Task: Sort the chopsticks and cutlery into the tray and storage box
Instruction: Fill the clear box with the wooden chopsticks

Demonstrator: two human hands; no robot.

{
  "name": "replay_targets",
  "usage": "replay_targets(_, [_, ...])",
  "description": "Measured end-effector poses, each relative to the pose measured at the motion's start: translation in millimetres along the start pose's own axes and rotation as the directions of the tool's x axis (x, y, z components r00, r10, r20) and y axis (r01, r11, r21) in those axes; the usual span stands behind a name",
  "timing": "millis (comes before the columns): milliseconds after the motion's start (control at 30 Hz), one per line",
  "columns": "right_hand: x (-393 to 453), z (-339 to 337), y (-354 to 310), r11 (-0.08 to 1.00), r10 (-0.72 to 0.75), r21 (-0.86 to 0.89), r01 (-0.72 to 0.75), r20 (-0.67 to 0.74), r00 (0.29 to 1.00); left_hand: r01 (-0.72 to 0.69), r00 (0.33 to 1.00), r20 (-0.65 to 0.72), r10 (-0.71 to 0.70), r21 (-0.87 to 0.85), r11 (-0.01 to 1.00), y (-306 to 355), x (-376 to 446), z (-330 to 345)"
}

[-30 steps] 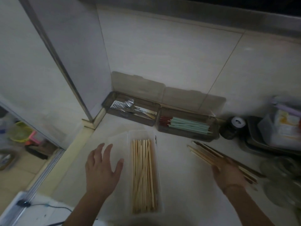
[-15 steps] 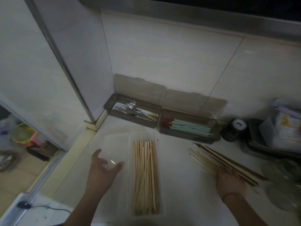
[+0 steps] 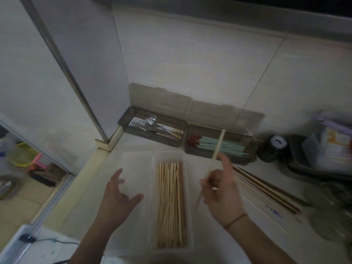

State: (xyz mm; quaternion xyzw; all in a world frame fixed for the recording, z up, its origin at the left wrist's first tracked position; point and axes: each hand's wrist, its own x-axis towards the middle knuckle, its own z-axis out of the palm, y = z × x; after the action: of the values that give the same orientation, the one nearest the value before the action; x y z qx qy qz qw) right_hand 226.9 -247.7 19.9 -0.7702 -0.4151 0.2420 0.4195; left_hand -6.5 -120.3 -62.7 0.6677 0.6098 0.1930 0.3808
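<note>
**One pale chopstick lifted, heading for the clear tray**

Dim light is falling over the pale table [image 3: 213, 231] I am working at, tucked into a tiled corner.

Nearest me, my left hand [image 3: 118, 195] is hovering over the empty left compartment of the clear tray [image 3: 137, 159], fingers spread and relaxed, holding nothing; I judge it is waiting to steady the tray. The right compartment is already carrying a row of pale wooden chopsticks [image 3: 170, 204], laid lengthwise so they stack neatly.

Just beside it, my right hand [image 3: 222, 191] is pinching a single pale chopstick [image 3: 217, 149], its tip angling up and away. I am probably bringing it across to join its kind.

Right of that hand, the unsorted chopsticks [image 3: 266, 193], dark and pale mixed, are lying loose on the table.

Farther back, against the wall, two brown storage boxes are standing with lids open: the left box [image 3: 131, 115] is holding metal cutlery [image 3: 152, 123], the right box [image 3: 251, 153] green-and-red chopsticks [image 3: 230, 146].
</note>
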Motion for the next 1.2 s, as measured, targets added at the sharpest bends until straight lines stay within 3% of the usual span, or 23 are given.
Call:
replay_targets(67, [-2.3,25.5,-17.6,0.997,-0.073,0.002,0.074,0.171,0.982,-0.012,1.0,-0.008,0.012,0.027,1.0,1.1,-2.6,0.9])
replay_targets(167, [2.9,62.0,-24.6,0.96,-0.136,-0.172,0.22,0.398,0.907,-0.037,0.999,-0.015,0.038,0.063,0.997,1.3,-5.8,1.3])
replay_targets(300, [4.2,101.6,-6.7,0.86,0.035,-0.421,0.288,0.612,0.79,-0.012,0.998,-0.062,0.02,0.137,0.99,0.3,-9.0,4.3])
replay_targets(400, [-1.0,107.0,3.7,0.778,0.136,-0.521,0.351,0.685,0.716,-0.054,0.995,-0.074,0.07,0.209,0.976,-0.6,-13.5,10.2])
replay_targets(500, [-5.3,97.1,4.3,0.684,0.128,-0.519,0.513,0.777,0.616,-0.083,0.991,-0.086,0.105,0.225,0.971,-3.6,-14.7,17.7])
replay_targets(567, [-8.5,83.3,5.8,0.69,-0.011,-0.414,0.594,0.815,0.58,-0.067,0.992,-0.088,0.092,0.256,0.964,-2.4,-13.5,21.3])
replay_targets(633, [-8.5,61.1,15.9,0.752,-0.265,-0.264,0.603,0.717,0.645,-0.05,0.992,-0.097,0.085,0.322,0.945,0.2,-11.3,21.2])
replay_targets(700, [-2.5,32.6,42.3,0.77,-0.443,-0.269,0.578,0.427,0.789,-0.087,0.984,-0.111,0.14,0.388,0.918,4.8,-6.7,18.0])
replay_targets(767, [6.6,-3.0,81.3,0.828,-0.364,-0.43,0.36,0.076,0.928,-0.179,0.964,-0.112,0.239,0.387,0.904,11.9,2.6,15.8])
replay_targets(833, [13.8,-36.8,120.8,0.811,-0.05,-0.584,-0.033,-0.126,0.991,-0.278,0.939,-0.101,0.329,0.337,0.899,25.1,15.7,18.7])
replay_targets(867, [13.7,-49.0,137.3,0.735,0.113,-0.651,-0.189,-0.157,0.981,-0.319,0.927,-0.096,0.363,0.309,0.896,33.9,23.3,22.3])
replay_targets(933, [7.4,-62.5,162.7,0.622,0.267,-0.726,-0.293,-0.156,0.951,-0.372,0.911,-0.085,0.404,0.256,0.892,49.3,38.9,34.1])
replay_targets(1133, [-8.0,-53.3,159.7,0.591,0.323,-0.755,-0.284,-0.101,0.941,-0.346,0.937,0.027,0.349,0.209,0.914,63.9,70.5,63.7])
replay_targets(1200, [-2.5,-46.4,132.5,0.654,0.286,-0.709,-0.263,-0.09,0.954,-0.349,0.937,0.041,0.348,0.206,0.914,62.9,72.3,65.2])
